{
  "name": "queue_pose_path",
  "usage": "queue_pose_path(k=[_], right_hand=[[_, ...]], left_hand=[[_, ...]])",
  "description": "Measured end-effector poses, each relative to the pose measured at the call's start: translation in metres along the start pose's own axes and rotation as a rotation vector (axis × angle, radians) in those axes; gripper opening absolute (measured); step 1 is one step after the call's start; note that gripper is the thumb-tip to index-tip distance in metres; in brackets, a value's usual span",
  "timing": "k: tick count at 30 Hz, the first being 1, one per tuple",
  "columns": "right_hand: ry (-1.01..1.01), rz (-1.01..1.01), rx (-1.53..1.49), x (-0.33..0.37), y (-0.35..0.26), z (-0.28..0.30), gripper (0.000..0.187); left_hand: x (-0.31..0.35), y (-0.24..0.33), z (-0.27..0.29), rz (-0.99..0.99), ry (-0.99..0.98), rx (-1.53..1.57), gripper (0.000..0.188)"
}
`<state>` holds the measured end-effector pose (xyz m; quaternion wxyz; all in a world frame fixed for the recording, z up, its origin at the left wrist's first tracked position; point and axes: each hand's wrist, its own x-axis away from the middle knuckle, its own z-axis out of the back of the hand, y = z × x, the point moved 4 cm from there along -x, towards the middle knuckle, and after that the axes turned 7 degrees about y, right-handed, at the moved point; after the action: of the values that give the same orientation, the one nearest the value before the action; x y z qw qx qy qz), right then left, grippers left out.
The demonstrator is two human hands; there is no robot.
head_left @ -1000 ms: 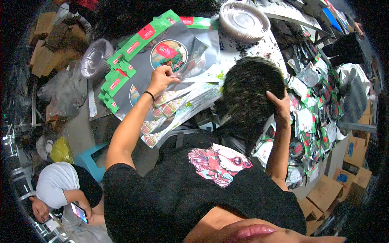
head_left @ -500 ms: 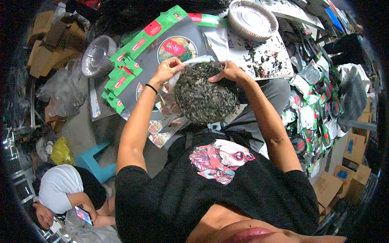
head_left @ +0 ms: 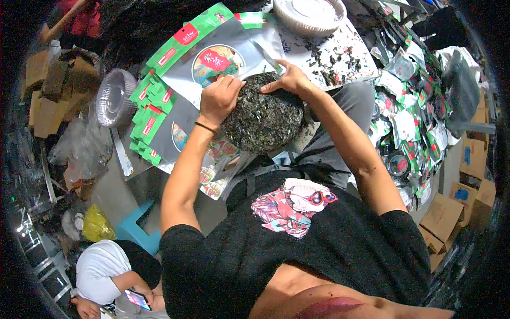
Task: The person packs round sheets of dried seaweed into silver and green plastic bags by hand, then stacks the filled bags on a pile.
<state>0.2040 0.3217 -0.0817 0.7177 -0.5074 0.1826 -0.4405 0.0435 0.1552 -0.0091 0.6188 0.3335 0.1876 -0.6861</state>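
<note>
A person's left hand is curled closed, pinching the edge of a green-topped pouch on a table. The partly open right hand grips a round, dark, flaky disc, thumb on its face. The disc is between the hands, touching the pouch, near a clear round tray.

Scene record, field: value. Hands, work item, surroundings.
left hand: fingers curled closed at the edge of a printed bag
right hand: thumb on a dark flaky disc; rest of grip partly hidden
disc position: between person and bags
far side: pale plastic tub, dark flakes
right side: heaped packets
lower left: another person with phone
</note>
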Motion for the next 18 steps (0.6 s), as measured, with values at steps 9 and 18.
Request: queue_pose_path(k=[9, 18], right_hand=[[-0.077, -0.361, -0.137, -0.012, 0.014, 0.017, 0.053], [0.035, -0.109, 0.190, -0.014, -0.015, 0.026, 0.083]], left_hand=[[0.035, 0.025, 0.052, 0.235, -0.333, 0.012, 0.039], [-0.150, -0.035, -0.063, -0.158, -0.316, 0.495, 0.042]])
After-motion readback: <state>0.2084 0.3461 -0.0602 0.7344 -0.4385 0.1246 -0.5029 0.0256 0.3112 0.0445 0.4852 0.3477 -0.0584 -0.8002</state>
